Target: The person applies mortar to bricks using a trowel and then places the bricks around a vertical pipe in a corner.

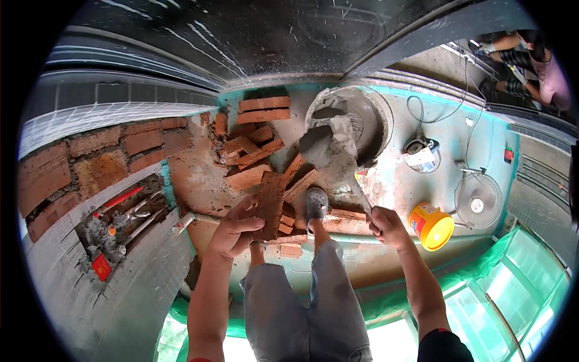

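Note:
My left hand point(234, 229) is closed around one edge of a red brick point(271, 204), held up in front of my legs. The fingers of my right hand point(389, 228) are wrapped round the handle of a trowel point(360, 194). A lump of wet grey mortar point(339, 148) covers much of the trowel's blade, above the near edge of a round mortar tub point(386, 130). More grey mortar lies inside that tub. Below and beyond the held brick, loose bricks point(256, 148) lie in a heap on the floor, some tilted across others.
On the left, a brick wall section point(99, 169) adjoins a wall recess with pipes point(142, 232). To the right are a yellow bucket point(435, 229), a fan point(477, 202) and a power tool point(419, 148) with its cord. Another person point(546, 72) is at the far right. Green netting point(482, 295) hangs nearby.

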`<state>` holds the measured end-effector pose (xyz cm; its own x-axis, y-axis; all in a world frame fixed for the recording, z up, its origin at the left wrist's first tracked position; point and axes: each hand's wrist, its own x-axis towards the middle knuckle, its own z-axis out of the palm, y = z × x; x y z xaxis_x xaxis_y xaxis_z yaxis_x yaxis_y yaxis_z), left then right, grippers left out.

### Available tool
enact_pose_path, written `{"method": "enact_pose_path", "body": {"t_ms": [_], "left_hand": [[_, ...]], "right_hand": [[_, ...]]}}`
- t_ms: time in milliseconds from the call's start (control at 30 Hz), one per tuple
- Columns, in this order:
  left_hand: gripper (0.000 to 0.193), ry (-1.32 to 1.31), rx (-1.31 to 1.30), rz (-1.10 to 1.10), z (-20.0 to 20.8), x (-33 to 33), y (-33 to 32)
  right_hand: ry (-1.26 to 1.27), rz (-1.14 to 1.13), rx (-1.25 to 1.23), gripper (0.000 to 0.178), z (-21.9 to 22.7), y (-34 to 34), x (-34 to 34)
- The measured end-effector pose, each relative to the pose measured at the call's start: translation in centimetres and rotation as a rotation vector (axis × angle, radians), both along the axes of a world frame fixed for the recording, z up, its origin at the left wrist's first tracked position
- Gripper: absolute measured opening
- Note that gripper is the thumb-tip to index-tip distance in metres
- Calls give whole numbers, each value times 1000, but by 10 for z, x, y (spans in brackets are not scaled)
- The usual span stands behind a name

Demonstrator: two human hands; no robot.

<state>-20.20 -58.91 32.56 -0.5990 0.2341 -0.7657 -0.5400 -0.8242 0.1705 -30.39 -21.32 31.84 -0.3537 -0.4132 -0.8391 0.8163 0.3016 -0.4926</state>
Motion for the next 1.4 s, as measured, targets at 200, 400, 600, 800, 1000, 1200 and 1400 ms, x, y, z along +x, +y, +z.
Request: {"method": "enact_pose_path", "body": {"t_ms": [200,400,600,800,1000,1200,1400], "left_hand": [[65,30,-124,-67,92,2,-16],[55,85,-195,-12,184,20,-56],[41,131,-220,75,232,55,-99],[41,262,-262,126,293,86,-129],[42,407,-264,151,324,115,-152],[41,385,-237,183,350,111,-133],[32,291,-254,349,377,101,-124]], "right_hand": [[717,181,58,34,78,-40,46],[1148,354,194,18,152,-95,73],[1473,442,184,13,221,-136,89],[1671,626,276,12,311,-154,110],[1190,324,24,17,351,-165,158],[1074,154,7,19,356,-208,192],[1475,391,70,12,368,-164,147]]}}
